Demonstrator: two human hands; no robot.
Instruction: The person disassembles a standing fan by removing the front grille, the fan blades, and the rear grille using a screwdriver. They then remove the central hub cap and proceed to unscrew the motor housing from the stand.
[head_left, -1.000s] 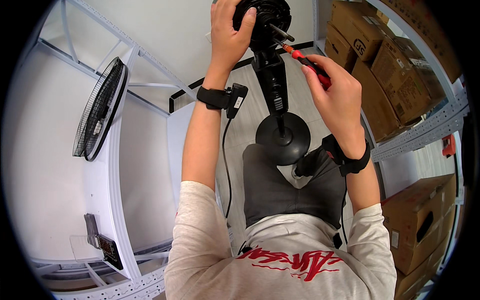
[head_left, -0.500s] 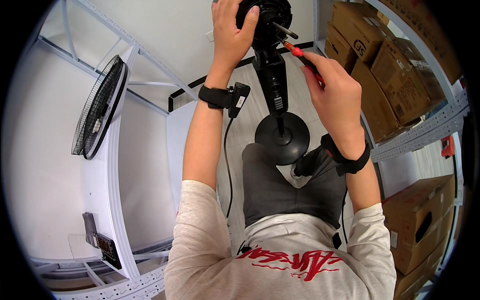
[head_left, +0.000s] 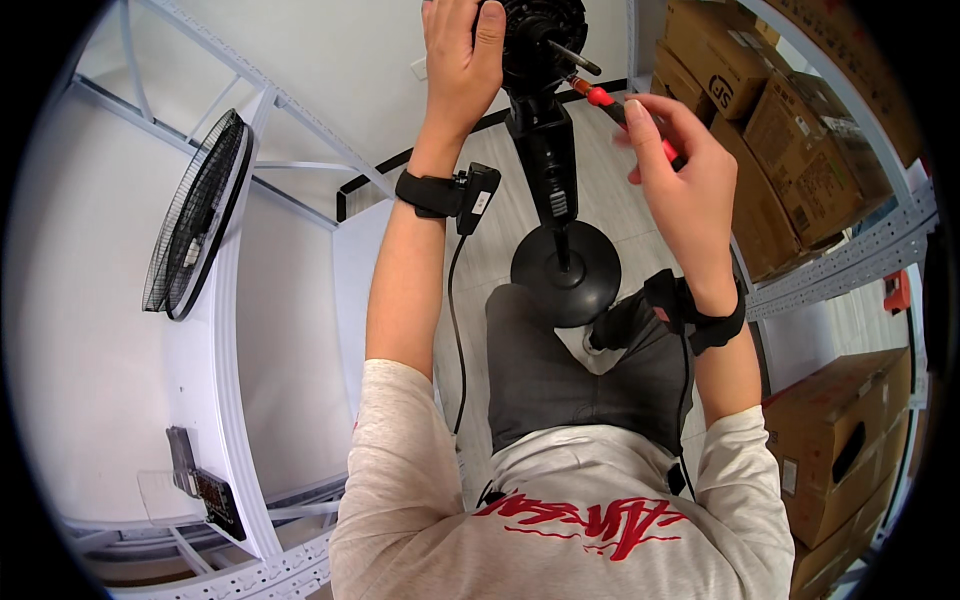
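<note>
A black pedestal fan stands before me without its blades, its motor head [head_left: 530, 70] at the top edge of the view. My left hand [head_left: 465, 75] is closed around the left side of that head, the fingertips partly cut off by the frame. From the head's front a metal shaft [head_left: 576, 58] sticks out. Just below the shaft, a red-and-black screwdriver [head_left: 600, 97] points its tip at the head's lower right; the exact contact is too small to tell. My right hand [head_left: 692, 190] holds its handle between thumb and fingers, some fingers blurred.
The fan's column [head_left: 545, 165] rises from a round base [head_left: 590, 285] near my feet. A black fan grille [head_left: 195, 225] leans on the white shelf at left. Cardboard boxes [head_left: 800, 160] fill the right rack. A cable [head_left: 455, 340] hangs from my left wrist strap.
My right hand has shifted slightly right and down, its fingers loosening and spreading along the screwdriver's handle. The left hand's thumb has moved a little left on the motor head.
</note>
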